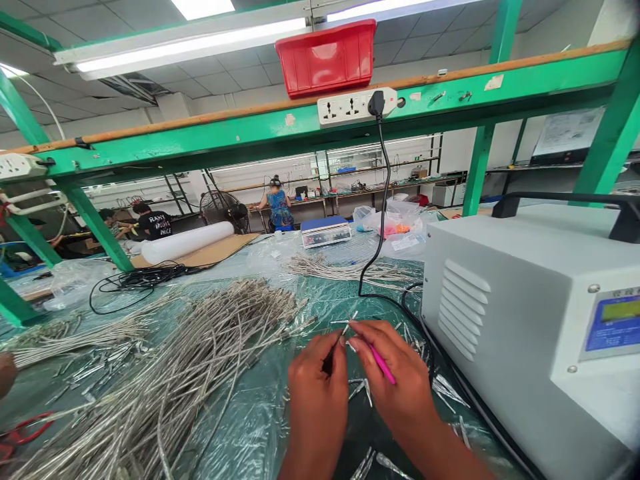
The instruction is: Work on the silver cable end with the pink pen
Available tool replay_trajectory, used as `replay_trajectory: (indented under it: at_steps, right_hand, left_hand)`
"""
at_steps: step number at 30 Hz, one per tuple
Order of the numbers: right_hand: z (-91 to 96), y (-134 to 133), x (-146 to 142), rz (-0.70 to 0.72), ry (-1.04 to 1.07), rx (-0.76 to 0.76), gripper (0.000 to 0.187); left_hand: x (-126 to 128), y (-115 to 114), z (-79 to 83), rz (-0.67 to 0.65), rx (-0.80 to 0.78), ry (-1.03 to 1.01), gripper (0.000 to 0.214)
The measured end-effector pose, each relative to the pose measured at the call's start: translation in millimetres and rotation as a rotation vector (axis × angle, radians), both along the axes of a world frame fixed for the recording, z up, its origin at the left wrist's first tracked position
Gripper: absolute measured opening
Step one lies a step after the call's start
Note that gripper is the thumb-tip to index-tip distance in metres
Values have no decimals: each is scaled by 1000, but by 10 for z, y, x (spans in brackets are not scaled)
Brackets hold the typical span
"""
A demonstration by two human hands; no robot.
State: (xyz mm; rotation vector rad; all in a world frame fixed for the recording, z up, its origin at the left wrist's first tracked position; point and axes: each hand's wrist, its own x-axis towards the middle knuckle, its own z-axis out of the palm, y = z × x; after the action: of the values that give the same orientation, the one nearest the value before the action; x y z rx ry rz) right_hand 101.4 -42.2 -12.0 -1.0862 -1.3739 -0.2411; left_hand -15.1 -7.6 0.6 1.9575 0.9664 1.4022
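My left hand (317, 383) and my right hand (395, 373) meet over the green bench, fingertips pinched together on a small silver metal tube (349, 326). The right hand also grips a pink pen-like tool (383, 363) that slants down across its palm. A dark thin piece shows between the left fingers. Loose short metal tubes (445, 387) lie scattered around and under both hands. A big pile of braided silver cables (200, 360) spreads out to the left of my hands.
A grey machine box (530, 320) with a blue display stands at the right, its black cord (383, 200) running up to a socket strip (356, 107). A red bin (326, 57) sits on the green shelf. A scale (325, 232), bags and seated people are farther back.
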Motion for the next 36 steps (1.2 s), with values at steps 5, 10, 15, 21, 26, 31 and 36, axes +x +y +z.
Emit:
replay_trajectory:
  at_steps: [5,10,15,21,26,31,36]
  right_hand:
    - [10,9,3,-6,39,-1,15]
    - [33,-15,-69,81,-46,30,22]
    - [73,-26,-48,119,-139,58,33]
    - [95,-47,-14,182,-142,39,41]
    - [81,-30,-30,219,-105,21,38]
    - [99,-16,-30,185,-81,-6,33]
    - [90,-22,-19,161,-45,-55,36]
  left_hand:
    - [-10,28,4,-15,-82,92,23]
    - [-14,61,-24,-156,-195,-145,18]
    - [2,40,-41,-144,-293,-341,23]
    - [38,2,59,-251,-431,-605,25]
    - [40,44,85,-384,-556,-689,30]
    - [37,71,77,-406,-611,-672,36]
    - [35,88,62,-390,-613,-653,25]
